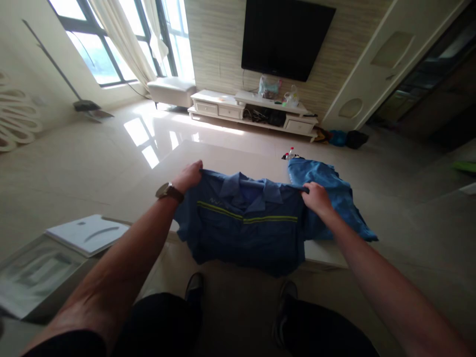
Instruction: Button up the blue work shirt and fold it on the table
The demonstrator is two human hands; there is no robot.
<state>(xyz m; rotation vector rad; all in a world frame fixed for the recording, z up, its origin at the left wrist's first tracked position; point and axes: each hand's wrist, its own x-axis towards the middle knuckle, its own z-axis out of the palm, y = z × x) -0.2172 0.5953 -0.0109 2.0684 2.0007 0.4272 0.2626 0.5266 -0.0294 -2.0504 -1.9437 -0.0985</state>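
A blue collared work shirt (pixel 245 238) with yellow-green stripes across its chest hangs spread between my two hands. My left hand (pixel 191 175) is closed on one shoulder of it, and a watch (pixel 170 191) sits on that wrist. At the other shoulder, my right hand (pixel 316 196) grips the fabric. The shirt's collar is at the top and its lower part droops in front of the near table edge. Beside my right hand, a pile of lighter blue clothing (pixel 327 186) lies on the table.
The pale table (pixel 219 154) stretches beneath the shirt. Bottles with red caps (pixel 291 152) stand behind the clothing pile. An open box (pixel 40 277) with a white lid or sheet is at the lower left. A low TV cabinet (pixel 226 111) lines the far wall under a television (pixel 286 39).
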